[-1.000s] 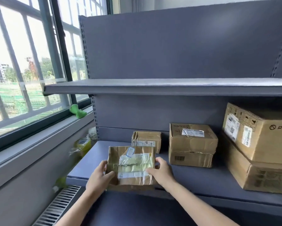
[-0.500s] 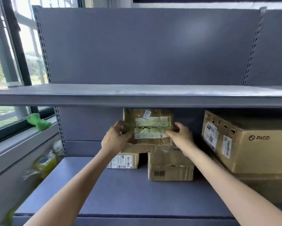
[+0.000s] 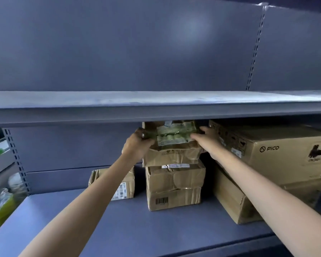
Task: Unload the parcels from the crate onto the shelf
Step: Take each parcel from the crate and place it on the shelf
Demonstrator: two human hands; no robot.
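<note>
Two hands (image 3: 137, 145) (image 3: 208, 140) gripping taped parcel (image 3: 171, 145), PICO box (image 3: 278, 154)

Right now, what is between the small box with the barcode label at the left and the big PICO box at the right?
In the head view, a creased carton stands between the small box and the PICO box. On top of it sits the taped parcel, held by both hands.

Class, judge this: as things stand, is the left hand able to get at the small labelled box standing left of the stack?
Probably not yet: the left hand grips the taped parcel; the small box itself stands unblocked.
</note>
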